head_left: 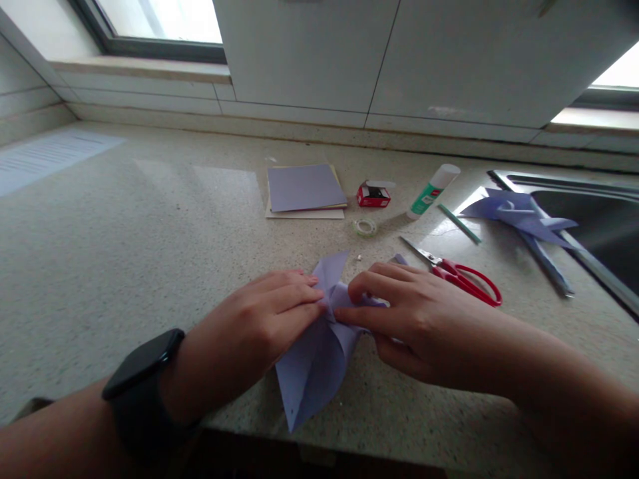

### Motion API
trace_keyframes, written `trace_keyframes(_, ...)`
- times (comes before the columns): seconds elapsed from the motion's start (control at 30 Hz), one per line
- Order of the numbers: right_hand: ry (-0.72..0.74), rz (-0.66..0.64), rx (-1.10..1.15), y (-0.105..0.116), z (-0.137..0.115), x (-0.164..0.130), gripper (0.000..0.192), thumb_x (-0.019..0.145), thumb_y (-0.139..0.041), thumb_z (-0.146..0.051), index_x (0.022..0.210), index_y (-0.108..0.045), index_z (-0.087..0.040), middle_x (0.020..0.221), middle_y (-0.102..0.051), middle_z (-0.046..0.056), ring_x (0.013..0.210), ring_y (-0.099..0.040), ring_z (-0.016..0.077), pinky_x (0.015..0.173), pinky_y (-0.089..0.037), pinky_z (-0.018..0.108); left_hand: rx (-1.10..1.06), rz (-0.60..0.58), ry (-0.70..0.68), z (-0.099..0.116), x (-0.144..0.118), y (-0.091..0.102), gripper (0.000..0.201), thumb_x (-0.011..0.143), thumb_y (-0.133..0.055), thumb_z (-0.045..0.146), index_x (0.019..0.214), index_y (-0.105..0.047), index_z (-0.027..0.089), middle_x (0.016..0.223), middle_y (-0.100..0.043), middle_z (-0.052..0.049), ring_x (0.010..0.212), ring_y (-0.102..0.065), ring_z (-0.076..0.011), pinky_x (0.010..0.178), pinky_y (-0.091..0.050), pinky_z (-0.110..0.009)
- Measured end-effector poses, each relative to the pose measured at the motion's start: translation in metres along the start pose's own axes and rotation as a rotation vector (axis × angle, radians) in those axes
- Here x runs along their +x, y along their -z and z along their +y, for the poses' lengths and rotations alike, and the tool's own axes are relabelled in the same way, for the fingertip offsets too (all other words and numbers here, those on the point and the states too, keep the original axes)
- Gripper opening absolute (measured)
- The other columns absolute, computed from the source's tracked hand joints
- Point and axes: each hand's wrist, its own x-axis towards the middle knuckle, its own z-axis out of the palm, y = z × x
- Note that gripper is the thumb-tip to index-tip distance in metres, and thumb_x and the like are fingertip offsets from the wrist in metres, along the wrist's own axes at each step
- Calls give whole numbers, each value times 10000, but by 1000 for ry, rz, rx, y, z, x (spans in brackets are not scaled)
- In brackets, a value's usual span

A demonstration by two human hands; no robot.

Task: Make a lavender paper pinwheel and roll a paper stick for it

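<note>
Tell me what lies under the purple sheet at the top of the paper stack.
Beneath the purple sheet, a yellowish sheet's edge peeks out along the right side, and a cream sheet shows below. How many more sheets are there, and their middles, stays covered.

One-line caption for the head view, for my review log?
Both hands, left hand and right hand, press folds at the centre of a lilac paper pinwheel on a speckled countertop.

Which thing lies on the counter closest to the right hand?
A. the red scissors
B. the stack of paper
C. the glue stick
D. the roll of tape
A: the red scissors lie just beyond the right hand, while the glue stick, stack of paper and roll of tape sit farther back.
</note>
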Motion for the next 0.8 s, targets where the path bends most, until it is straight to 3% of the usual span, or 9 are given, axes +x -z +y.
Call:
trace_keyframes(0.43,5,-3,16,-1,2,-1,404,892,-566,-151,1272,-662,-251,1083,-632,79,965,-579,241,875,-491,434,128,-17,-56,4,0,2,234,987,-551,133,1172,-685,85,1226,-705,-151,1190,-637,-317,1068,-537,-525)
trace_keyframes(0.8,7,29,16,-1,1,0,402,886,-573,-160,1264,-673,-254,1088,-631,82,982,-595,248,895,-506,450,264,-34,-146,8,1,9,294,1006,-444,87,1131,-710,73,1165,-734,-142,1101,-673,-310,1027,-560,-505)
